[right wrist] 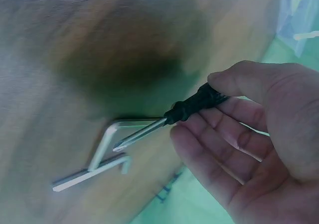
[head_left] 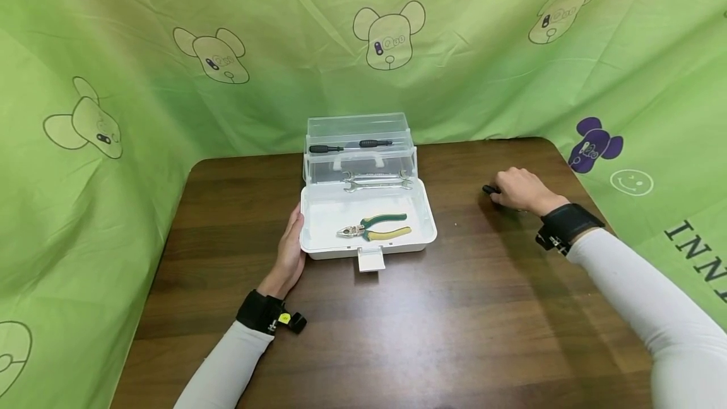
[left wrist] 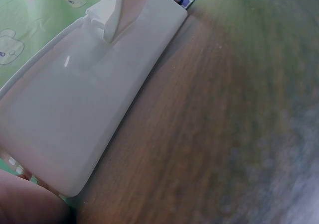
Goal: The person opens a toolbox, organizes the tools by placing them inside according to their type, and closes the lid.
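My right hand (head_left: pixel 524 190) pinches a screwdriver (right wrist: pixel 194 105) by its black handle, thumb on one side and fingers on the other, over the right part of the table. Under its metal shaft, two L-shaped hex keys (right wrist: pixel 102 145) lie crossed on the wood in the right wrist view. Along the left wall of an opened white toolbox (head_left: pixel 324 219) rests my left hand (head_left: pixel 291 254). Inside the box's base lie pliers (head_left: pixel 392 233) with green and yellow handles. Two wrenches (head_left: pixel 377 185) lie toward its back, and two black-handled screwdrivers (head_left: pixel 325 149) sit in the clear tray.
The toolbox's clear lid (head_left: pixel 358 125) stands raised at the back, near the green cloth (head_left: pixel 295 30) that surrounds the table. A white latch (head_left: pixel 372 260) hangs out at the box's front. Brown wooden tabletop (head_left: pixel 426 320) extends in front and to both sides.
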Demonstrator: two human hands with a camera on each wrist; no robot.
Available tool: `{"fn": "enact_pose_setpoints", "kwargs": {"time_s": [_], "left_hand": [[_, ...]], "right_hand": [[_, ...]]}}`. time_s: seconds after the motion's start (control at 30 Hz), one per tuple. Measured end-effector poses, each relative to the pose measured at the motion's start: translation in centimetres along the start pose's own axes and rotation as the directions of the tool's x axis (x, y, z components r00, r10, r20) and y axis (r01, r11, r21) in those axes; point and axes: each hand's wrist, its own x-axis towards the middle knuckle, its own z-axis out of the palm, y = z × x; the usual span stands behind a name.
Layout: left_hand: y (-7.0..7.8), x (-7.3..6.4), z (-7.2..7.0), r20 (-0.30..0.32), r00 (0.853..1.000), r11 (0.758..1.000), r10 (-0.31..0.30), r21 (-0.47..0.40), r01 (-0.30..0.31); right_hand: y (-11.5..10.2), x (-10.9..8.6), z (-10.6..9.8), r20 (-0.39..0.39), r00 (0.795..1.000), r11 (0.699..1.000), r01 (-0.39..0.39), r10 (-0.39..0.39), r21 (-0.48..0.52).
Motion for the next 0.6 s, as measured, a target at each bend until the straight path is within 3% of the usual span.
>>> {"fn": "enact_pose_setpoints", "kwargs": {"time_s": [0.17, 0.6], "left_hand": [[0.1, 0.0, 0.0, 0.002, 1.000, 1.000, -0.003, 0.004, 0.003], [0.1, -0.1, 0.0, 0.023, 1.000, 1.000, 0.010, 0.014, -0.010]], "right_hand": [[-0.9, 0.3, -1.3, -0.030, 0.998, 0.998, 0.059, -0.059, -0.005], [-2.9, 1.1, -4.8, -0.072, 0.992, 0.995, 0.102, -0.104, -0.023]]}}
